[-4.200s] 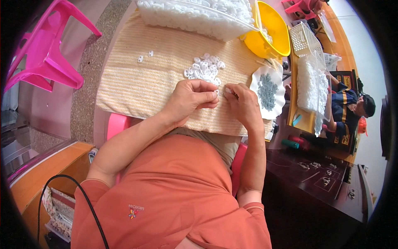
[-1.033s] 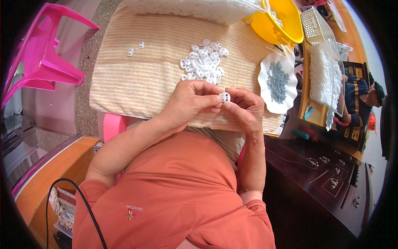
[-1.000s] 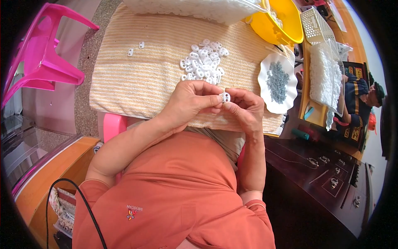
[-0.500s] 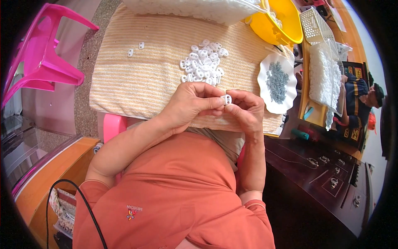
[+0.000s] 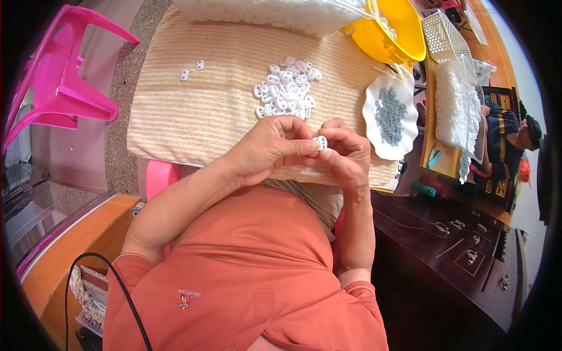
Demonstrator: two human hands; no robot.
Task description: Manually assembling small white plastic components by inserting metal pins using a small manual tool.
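A tabletop (image 5: 175,117) covered by a striped beige cloth fills the upper middle of the view, and everything else is placed against it. Off its left edge stands a pink plastic chair (image 5: 55,88). Along its far edge lies a clear bag of white parts (image 5: 275,13), and at its far right corner sits a yellow bowl (image 5: 398,32), with a white perforated basket (image 5: 442,35) just beyond that. Near the tabletop's right edge rests a white scalloped plate (image 5: 374,126) holding a heap of small grey metal pieces (image 5: 389,114). Toward the middle of the tabletop is a pile of small white plastic pieces (image 5: 287,88), and two loose white pieces (image 5: 192,70) lie well apart from it toward the left. Over the near edge of the tabletop, just this side of the pile, the left hand (image 5: 269,146) and the right hand (image 5: 345,155) meet. Between them is a single white plastic piece (image 5: 320,143), pinched from the left by the left hand's thumb and forefinger and from the right by the right hand's fingertips; both grips are closed on it, and it is raised off the cloth, close to the pile but not touching it.
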